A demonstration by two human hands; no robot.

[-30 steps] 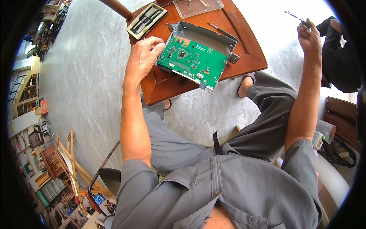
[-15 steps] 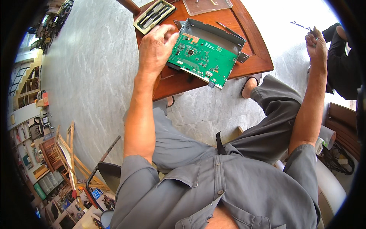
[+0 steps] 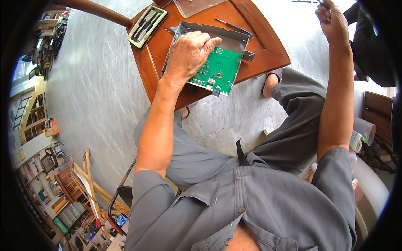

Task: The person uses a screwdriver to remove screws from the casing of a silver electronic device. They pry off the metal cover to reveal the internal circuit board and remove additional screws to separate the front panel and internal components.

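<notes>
Left hand: lies over the left part of the board, fingers bent and together, thumb standing apart; the tips are hidden, so from here I can't tell whether they pinch anything

Board: sits green side up in the grey case on the wood top, its near corner seeming to jut past the wood's edge

Case: its metal walls look the safer hold, I'd say, as a palm leaning on the small parts could harm them; set further in from the edge, it ought to tip less under a push

Right hand: out to the side, well apart from the board, fingers closed round a thin dark tool

Tool: best kept clear of the board while the left hand finds a firm hold

Screwdriver: lies loose just beyond the case's far wall, where a shove could send it rolling

Driver set: in its box left of the case, near enough to reach without twisting
</notes>
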